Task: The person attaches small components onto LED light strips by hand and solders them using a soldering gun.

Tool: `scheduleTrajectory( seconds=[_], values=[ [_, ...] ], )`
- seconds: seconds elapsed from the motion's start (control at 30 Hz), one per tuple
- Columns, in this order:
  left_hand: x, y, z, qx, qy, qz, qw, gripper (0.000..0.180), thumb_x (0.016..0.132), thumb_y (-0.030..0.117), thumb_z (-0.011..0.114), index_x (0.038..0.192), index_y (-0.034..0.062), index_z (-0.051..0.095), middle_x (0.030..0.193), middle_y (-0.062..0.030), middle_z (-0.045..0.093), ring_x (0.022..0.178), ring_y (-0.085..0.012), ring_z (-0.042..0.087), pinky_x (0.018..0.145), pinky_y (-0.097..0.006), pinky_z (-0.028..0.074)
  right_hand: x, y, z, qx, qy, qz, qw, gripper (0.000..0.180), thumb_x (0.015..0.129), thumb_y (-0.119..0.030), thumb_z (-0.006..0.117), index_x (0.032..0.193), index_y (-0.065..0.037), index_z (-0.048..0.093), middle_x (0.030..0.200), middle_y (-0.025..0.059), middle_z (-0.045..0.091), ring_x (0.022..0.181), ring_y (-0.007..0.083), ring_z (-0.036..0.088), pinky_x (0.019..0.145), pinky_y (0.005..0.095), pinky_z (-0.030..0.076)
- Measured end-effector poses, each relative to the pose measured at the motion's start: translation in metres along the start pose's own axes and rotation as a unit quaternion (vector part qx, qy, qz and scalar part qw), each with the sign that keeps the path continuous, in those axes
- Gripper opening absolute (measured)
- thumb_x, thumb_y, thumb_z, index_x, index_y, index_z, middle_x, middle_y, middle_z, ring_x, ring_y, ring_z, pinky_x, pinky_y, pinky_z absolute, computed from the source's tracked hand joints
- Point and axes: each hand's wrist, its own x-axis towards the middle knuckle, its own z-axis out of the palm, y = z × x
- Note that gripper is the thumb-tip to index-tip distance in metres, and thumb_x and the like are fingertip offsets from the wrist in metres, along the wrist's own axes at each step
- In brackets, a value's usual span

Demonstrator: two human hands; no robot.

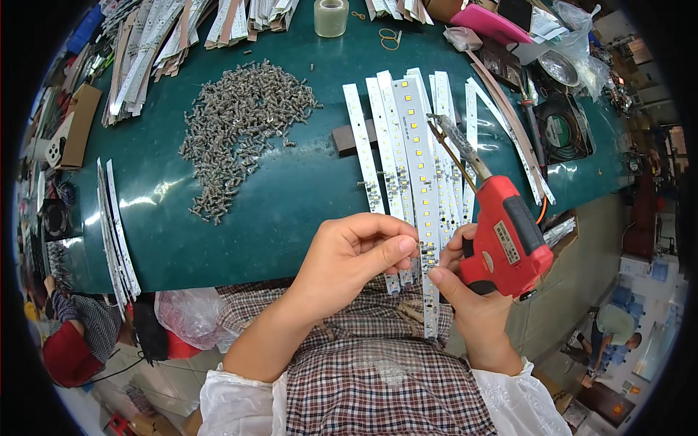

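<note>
- The left hand (352,254) comes up from the lower edge, fingers curled inward, thumb and fingertips pinched on the lower part of a long white LED strip (420,196).
- That strip runs from the green table (276,196) down past its near edge and over the person's checked apron, its lower end hanging in front of the lap.
- The right hand (472,283) is wrapped around the grip of a red soldering gun (505,236), and its forefinger reaches across to touch the strip just beside the left thumb.
- The gun's metal tip points up and away, lying over the fan of other LED strips (385,138) spread on the table.
- Those strips lie side by side, touching and overlapping the held one, so they crowd the space around both hands.
- A wide heap of small grey screws (240,123) lies on the table to the left, well apart from the hands.
- A roll of clear tape (331,16) stands at the far edge of the table.
- More stacked strips (116,225) lie along the table's left side.
- A round black fan (560,131) sits far right.
</note>
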Motion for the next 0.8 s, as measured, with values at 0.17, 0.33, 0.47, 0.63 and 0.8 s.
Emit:
scheduleTrajectory(
  seconds=[0.17, 0.33, 0.47, 0.63, 0.8],
  values=[
    [0.000, -0.001, 0.000, 0.009, 0.002, 0.010, 1.000, 0.022, 0.093, 0.015, 0.065, 0.105, -0.0039, 0.065, 0.091, -0.0075, 0.068, 0.078, -0.0106, 0.064, 0.071, -0.024, 0.054, 0.000, 0.001, 0.000, 0.011, -0.006, 0.001, 1.000, 0.041, 0.081, 0.006, 0.070, 0.115, 0.000, 0.047, 0.087, 0.0045, 0.059, 0.076, 0.0071, 0.057, 0.068, 0.0215, 0.048],
    [0.001, -0.004, 0.001, 0.000, 0.004, 0.008, 1.000, 0.021, 0.094, 0.015, 0.064, 0.104, -0.0033, 0.066, 0.090, -0.0070, 0.068, 0.079, -0.0105, 0.063, 0.070, -0.024, 0.054, 0.000, 0.003, 0.000, 0.016, -0.010, 0.005, 1.000, 0.042, 0.081, 0.006, 0.070, 0.116, 0.000, 0.047, 0.088, 0.0044, 0.059, 0.077, 0.0074, 0.058, 0.068, 0.0216, 0.048],
    [-0.001, -0.010, 0.005, 0.058, 0.046, 0.055, 0.996, 0.017, 0.092, 0.013, 0.065, 0.100, -0.0021, 0.066, 0.088, -0.0062, 0.067, 0.076, -0.0100, 0.064, 0.068, -0.024, 0.053, 0.000, 0.003, 0.004, 0.021, -0.006, 0.003, 1.000, 0.041, 0.082, 0.006, 0.070, 0.115, 0.000, 0.047, 0.088, 0.0041, 0.059, 0.076, 0.0069, 0.057, 0.069, 0.0217, 0.048],
    [0.001, -0.014, 0.013, 0.238, 0.127, 0.184, 0.945, 0.011, 0.088, 0.008, 0.068, 0.094, -0.0015, 0.067, 0.085, -0.0067, 0.067, 0.073, -0.0112, 0.066, 0.064, -0.025, 0.054, -0.003, 0.006, 0.004, -0.004, -0.005, 0.018, 1.000, 0.047, 0.077, 0.008, 0.071, 0.117, -0.002, 0.047, 0.095, 0.0054, 0.056, 0.080, 0.0094, 0.058, 0.068, 0.0227, 0.050],
    [0.002, -0.016, 0.014, 0.255, 0.146, 0.188, 0.937, 0.010, 0.086, 0.006, 0.068, 0.089, -0.0026, 0.065, 0.084, -0.0078, 0.067, 0.070, -0.0109, 0.066, 0.062, -0.024, 0.054, -0.003, 0.007, 0.007, -0.027, 0.007, -0.001, 1.000, 0.054, 0.073, 0.012, 0.072, 0.119, -0.002, 0.047, 0.102, 0.0075, 0.054, 0.083, 0.0130, 0.058, 0.067, 0.0237, 0.051]
  ],
)
